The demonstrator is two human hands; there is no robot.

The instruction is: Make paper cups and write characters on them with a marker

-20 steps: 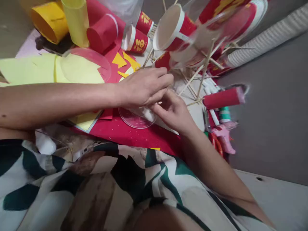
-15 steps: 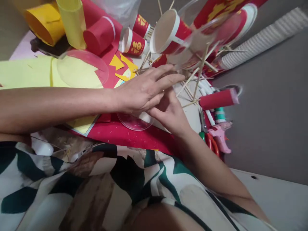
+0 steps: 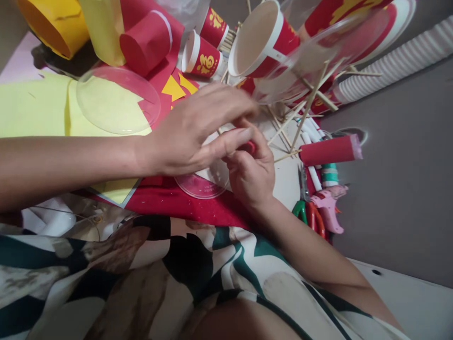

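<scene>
My left hand reaches in from the left, its fingers stretched out over the craft pile and its thumb lying against my right hand. Nothing shows inside it. My right hand is curled just below, fingers closed round a small red piece that I cannot make out. Both hands hover over a small clear plastic lid lying on a red paper sheet. Thin wooden sticks cross just beyond my fingertips.
Red paper cups and a bigger one lie at the back. A large clear lid rests on yellow paper. A red roll, scissors and a pink glue gun lie right. A white ribbed hose runs far right.
My left hand has lifted and spread toward the sticks. My right hand has curled shut below it, and a small red piece now shows in its fingers.
</scene>
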